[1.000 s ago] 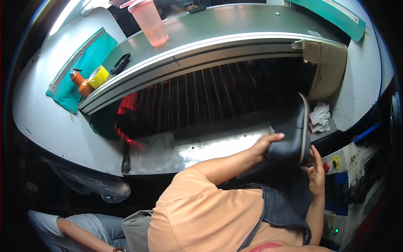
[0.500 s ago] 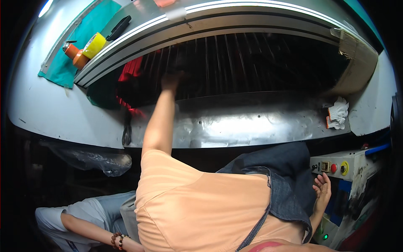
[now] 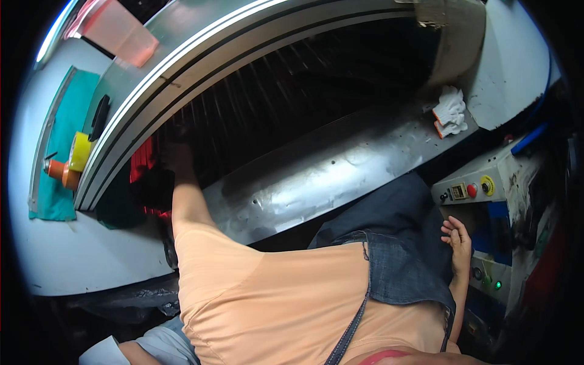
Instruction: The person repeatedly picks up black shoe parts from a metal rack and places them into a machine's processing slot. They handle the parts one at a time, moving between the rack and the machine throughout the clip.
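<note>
Two hands are in view, and your left hand (image 3: pixel 173 152) is the one at work: it reaches up and away from you into the dark opening of a large machine, among long black ribs (image 3: pixel 286 91) that run in parallel rows from near to far. It sits at the left end of that opening, just beside a red part (image 3: pixel 141 164). Shadow hides your fingers there, so you cannot tell how far they are spread or whether they hold anything.

Below the opening a dull, scuffed metal ledge (image 3: pixel 340 170) slopes from lower left to upper right. A crumpled white glove (image 3: pixel 449 111) lies at its far right end.

Your right hand (image 3: pixel 459 240) rests with its fingers loosely open against dark blue denim cloth (image 3: pixel 401 243), near a grey control box (image 3: pixel 480 185) with red and yellow buttons.
</note>
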A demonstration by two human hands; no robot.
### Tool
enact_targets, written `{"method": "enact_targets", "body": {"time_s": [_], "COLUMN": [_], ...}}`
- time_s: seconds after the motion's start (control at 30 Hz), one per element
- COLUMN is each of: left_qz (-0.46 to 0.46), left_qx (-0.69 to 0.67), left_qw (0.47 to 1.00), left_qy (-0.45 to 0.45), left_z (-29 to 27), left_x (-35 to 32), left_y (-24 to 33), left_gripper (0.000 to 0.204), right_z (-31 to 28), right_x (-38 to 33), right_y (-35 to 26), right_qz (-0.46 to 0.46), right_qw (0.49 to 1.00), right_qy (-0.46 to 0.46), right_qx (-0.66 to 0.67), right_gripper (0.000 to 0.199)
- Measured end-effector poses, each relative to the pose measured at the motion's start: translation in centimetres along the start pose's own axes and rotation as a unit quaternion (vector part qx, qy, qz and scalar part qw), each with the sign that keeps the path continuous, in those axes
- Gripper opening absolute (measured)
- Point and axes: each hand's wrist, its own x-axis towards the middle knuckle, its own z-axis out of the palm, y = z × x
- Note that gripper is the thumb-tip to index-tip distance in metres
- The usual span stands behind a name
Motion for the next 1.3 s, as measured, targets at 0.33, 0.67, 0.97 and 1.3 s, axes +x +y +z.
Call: {"method": "enact_targets", "body": {"time_s": [0.33, 0.67, 0.97, 1.3], "left_qz": [0.336, 0.491, 0.495, 0.495], "left_qx": [-0.394, -0.395, -0.345, -0.334], "left_qw": [0.853, 0.76, 0.787, 0.794], "left_qy": [-0.065, -0.157, -0.13, -0.118], "left_z": [-4.0, -9.0, -8.3, -8.7], "left_x": [-11.9, -27.1, -27.8, -27.7], "left_y": [24.0, 43.2, 43.4, 43.3], "left_gripper": [0.026, 0.023, 0.023, 0.025], "right_z": [-3.0, -4.2, -6.4, -6.1], "right_x": [-1.3, -3.8, -5.7, -5.9], "right_y": [0.4, 5.0, 6.8, 7.9], "right_qz": [-0.113, -0.13, -0.172, -0.176], "right_qw": [0.927, 0.864, 0.857, 0.858], "right_qy": [0.177, 0.294, 0.333, 0.359], "right_qx": [-0.31, -0.388, -0.354, -0.323], "right_gripper": [0.016, 0.015, 0.015, 0.017]}}
